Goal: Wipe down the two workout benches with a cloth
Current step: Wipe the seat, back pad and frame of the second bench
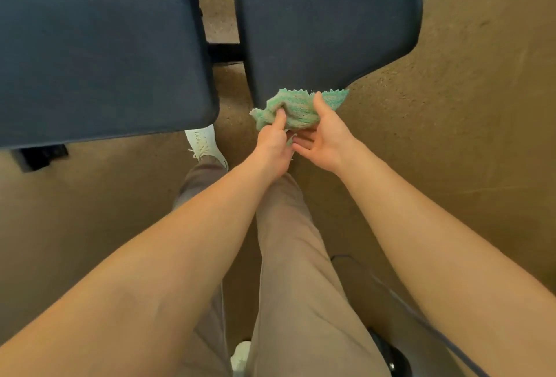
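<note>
Cloth (301, 107), green and white knit with a zigzag border, is bunched between both hands just at the near narrow end of the right bench pad (319, 30). Its far border overlaps this edge of the pad, and one corner sticks out to the right over the brown floor (466, 106).

The left hand (272, 148) pinches the left part of the cloth. Its thumb lies on top, and the other fingers are hidden under the fabric. The right hand (323, 139) is turned palm up under the cloth. Its fingers are nearly straight and reach toward the left hand, almost touching it, while the thumb stands up and presses on the fabric, so the cloth is held between thumb and palm.

The right bench pad is dark blue, wide at the far side and narrowing toward the person. The left bench pad (99, 54) is broader, with a rounded near corner, and stands apart from the hands. A narrow strip of floor runs between the two pads, crossed by a black frame bar (225, 51).

A white shoe (204, 142) stands in this gap, partly under the corner of the left pad. Beige trousers (294, 241) fill the middle below the hands. To the right of the right pad the floor is open up to the picture edge. A dark cable (421, 316) lies on the floor at the lower right.
</note>
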